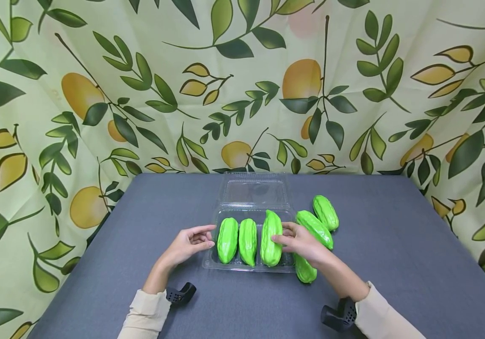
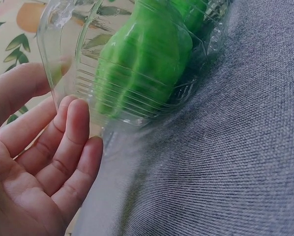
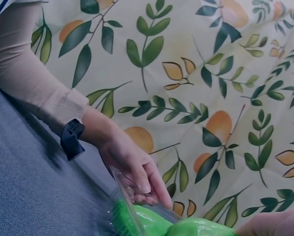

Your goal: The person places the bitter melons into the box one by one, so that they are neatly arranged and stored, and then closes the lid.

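A clear plastic clamshell box (image 1: 251,270) lies with its lid (image 1: 255,190) folded back. Inside, a bitter gourd (image 1: 227,240) lies at the left and another bitter gourd (image 1: 248,241) beside it. My right hand (image 1: 303,242) grips a third bitter gourd (image 1: 271,240) over the box's right part, thumb on its side; only a bit of this hand (image 3: 277,223) enters the right wrist view. At the box's left edge, my left hand (image 1: 191,242) has its fingers loosely bent. In the left wrist view those fingers (image 2: 78,123) are right at the clear rim (image 2: 53,93).
Right of the box lie three more gourds: one at the back (image 1: 326,213), one in the middle (image 1: 315,229) and one in front (image 1: 305,269), partly hidden by the right hand. The grey table (image 1: 242,310) ends at a leaf-patterned cloth (image 1: 242,94).
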Motion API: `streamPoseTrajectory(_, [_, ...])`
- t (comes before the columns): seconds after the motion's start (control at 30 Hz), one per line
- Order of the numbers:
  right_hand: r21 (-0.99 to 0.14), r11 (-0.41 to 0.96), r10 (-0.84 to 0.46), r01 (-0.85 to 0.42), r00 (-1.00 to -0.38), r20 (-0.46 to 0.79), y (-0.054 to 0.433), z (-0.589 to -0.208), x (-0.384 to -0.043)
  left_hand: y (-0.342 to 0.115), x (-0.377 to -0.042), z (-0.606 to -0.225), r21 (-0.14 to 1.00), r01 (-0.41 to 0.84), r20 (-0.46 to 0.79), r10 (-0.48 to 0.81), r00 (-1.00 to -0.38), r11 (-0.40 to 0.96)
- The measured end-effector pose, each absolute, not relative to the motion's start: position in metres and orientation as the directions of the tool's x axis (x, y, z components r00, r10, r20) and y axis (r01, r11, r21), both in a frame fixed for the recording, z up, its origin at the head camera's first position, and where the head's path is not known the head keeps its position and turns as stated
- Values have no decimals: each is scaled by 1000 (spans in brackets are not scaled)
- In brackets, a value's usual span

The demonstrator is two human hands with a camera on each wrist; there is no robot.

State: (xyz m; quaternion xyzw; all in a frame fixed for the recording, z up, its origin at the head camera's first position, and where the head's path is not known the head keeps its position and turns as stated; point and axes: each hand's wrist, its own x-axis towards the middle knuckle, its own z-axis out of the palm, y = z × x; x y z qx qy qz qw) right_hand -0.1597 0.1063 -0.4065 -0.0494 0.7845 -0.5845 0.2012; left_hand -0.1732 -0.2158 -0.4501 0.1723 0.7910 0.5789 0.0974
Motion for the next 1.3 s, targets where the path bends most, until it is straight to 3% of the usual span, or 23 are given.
streamPoseTrajectory(1.3, [-885,420,-252,198,-912,-324,76,-426,-178,-214,-174,-449,949,159,45,383,-923,271])
